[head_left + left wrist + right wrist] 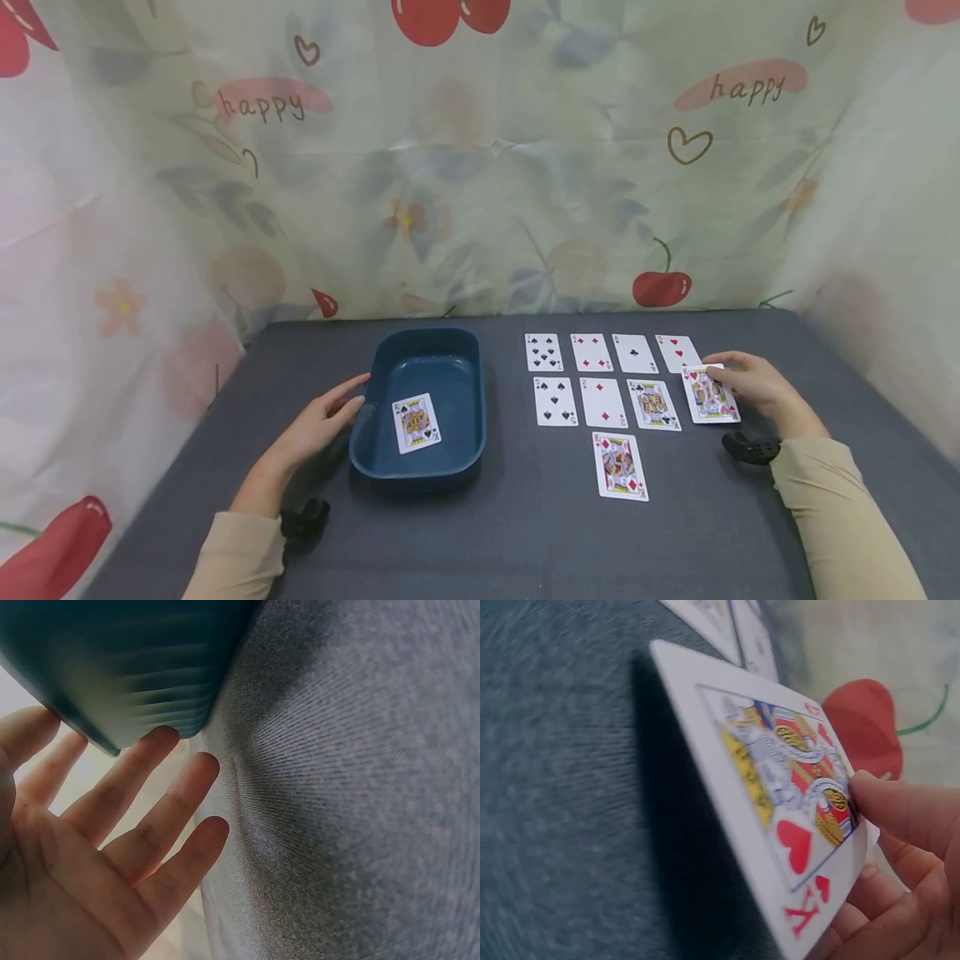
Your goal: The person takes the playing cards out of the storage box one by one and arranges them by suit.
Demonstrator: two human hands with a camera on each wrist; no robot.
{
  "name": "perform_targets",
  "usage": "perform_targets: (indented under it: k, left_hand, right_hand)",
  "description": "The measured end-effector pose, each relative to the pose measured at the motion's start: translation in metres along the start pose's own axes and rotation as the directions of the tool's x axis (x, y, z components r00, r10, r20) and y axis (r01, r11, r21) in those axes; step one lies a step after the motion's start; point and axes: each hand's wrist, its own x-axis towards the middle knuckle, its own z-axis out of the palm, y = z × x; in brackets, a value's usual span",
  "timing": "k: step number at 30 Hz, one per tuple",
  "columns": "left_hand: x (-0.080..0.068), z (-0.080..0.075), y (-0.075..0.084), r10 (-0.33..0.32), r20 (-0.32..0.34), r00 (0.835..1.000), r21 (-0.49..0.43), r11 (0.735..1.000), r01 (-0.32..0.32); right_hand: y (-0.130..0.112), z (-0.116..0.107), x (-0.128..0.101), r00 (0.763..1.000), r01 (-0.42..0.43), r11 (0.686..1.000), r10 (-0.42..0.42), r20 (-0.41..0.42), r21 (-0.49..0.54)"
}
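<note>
My right hand (750, 383) pinches a king of hearts (709, 396) at the right end of the card rows; in the right wrist view the king of hearts (780, 787) is tilted up off the grey cloth, thumb on its face. My left hand (326, 417) lies with straight fingers against the left wall of a dark blue tray (375, 433). A king of spades (416, 422) lies face up inside the tray. The left wrist view shows the open palm (97, 855) beside the tray's wall (127, 667).
Two rows of face-up cards (600, 375) lie on the grey tablecloth (525, 533), with a king of diamonds (620, 465) alone below them. A cherry-print curtain (480, 167) closes off the back and sides.
</note>
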Motion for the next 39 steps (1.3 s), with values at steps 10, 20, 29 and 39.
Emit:
perform_targets:
  k: [10, 20, 29, 39]
  left_hand:
    - [-0.001, 0.000, 0.001, 0.006, -0.008, 1.000, 0.000, 1.000, -0.006]
    - [-0.001, 0.000, 0.002, -0.001, -0.007, 1.000, 0.004, 1.000, 0.001]
    - [-0.002, 0.000, 0.002, -0.017, 0.003, 1.000, 0.003, 1.000, 0.017]
    - [-0.002, -0.001, 0.003, -0.001, 0.001, 1.000, 0.004, 1.000, 0.001]
  right_hand:
    - [0.001, 0.006, 0.002, 0.997, 0.047, 0.977, -0.060, -0.053, -0.209]
    - [-0.002, 0.008, -0.002, 0.997, 0.018, 0.977, -0.033, -0.069, -0.212]
    - [-0.019, 0.015, -0.007, 0.984, 0.093, 0.970, -0.124, -0.127, -0.225]
    - [-0.081, 0.048, -0.015, 0.949, 0.302, 0.930, -0.315, -0.030, -0.212]
